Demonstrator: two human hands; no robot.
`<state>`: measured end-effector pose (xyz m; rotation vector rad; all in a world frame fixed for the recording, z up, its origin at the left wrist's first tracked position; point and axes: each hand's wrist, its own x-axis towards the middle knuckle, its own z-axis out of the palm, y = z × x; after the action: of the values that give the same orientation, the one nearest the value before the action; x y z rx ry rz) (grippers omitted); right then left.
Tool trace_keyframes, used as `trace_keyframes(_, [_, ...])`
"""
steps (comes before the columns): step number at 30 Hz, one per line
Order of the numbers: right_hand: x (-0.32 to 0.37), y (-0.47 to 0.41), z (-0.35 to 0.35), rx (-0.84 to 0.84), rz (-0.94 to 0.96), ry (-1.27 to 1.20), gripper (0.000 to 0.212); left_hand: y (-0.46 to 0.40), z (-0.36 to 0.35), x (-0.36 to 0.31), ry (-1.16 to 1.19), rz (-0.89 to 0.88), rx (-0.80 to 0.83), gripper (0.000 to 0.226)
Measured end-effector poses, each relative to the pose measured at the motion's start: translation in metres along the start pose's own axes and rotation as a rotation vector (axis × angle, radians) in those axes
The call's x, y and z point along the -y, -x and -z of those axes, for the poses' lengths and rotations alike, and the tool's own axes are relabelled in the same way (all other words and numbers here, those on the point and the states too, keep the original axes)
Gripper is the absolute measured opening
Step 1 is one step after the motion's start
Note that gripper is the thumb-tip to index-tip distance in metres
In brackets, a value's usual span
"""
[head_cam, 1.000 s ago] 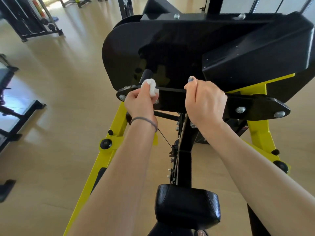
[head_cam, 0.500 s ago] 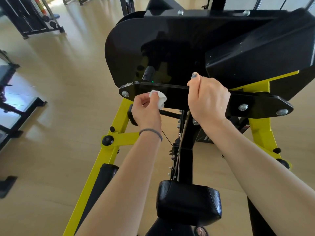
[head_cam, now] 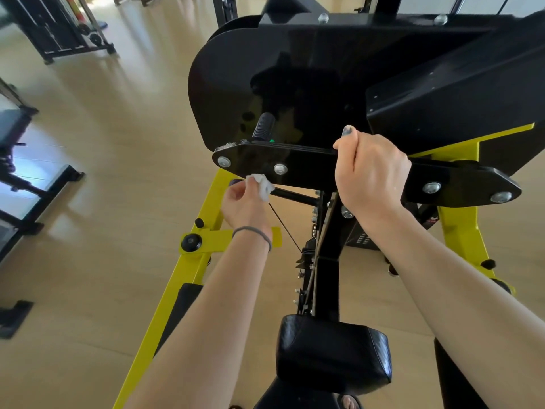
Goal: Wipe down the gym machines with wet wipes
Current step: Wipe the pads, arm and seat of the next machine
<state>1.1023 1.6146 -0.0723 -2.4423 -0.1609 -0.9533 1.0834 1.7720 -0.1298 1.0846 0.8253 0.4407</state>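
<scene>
A black and yellow gym machine stands in front of me, with a flat black crossbar plate [head_cam: 309,166] studded with silver bolts. My left hand [head_cam: 244,202] pinches a crumpled white wet wipe [head_cam: 263,184] against the plate's lower edge, near its left end. My right hand [head_cam: 368,169] is wrapped around the middle of the same plate, thumb on top. A ribbed black handle grip [head_cam: 264,126] sticks up behind the plate. The large black shroud [head_cam: 265,69] rises behind it.
A black padded cushion [head_cam: 333,349] sits low between my forearms. Yellow frame legs [head_cam: 188,276] slant down on both sides, with a thin cable by the centre post. Other black equipment [head_cam: 17,178] stands left and at the far back on the pale wooden floor.
My left hand has slid down with the wipe from the top edge of the plate, by the ribbed grip, to its lower edge. My right hand has kept its hold.
</scene>
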Motion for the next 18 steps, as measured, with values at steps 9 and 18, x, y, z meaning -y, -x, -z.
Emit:
trace_keyframes(9, [-0.001, 0.000, -0.002, -0.022, 0.005, -0.002, 0.057, -0.024, 0.012, -0.032, -0.019, -0.349, -0.197, 0.004])
trace_keyframes(18, [-0.001, 0.000, 0.000, -0.028, 0.018, -0.002, 0.054, -0.020, 0.004, -0.050, -0.499, -1.072, 0.089, 0.014])
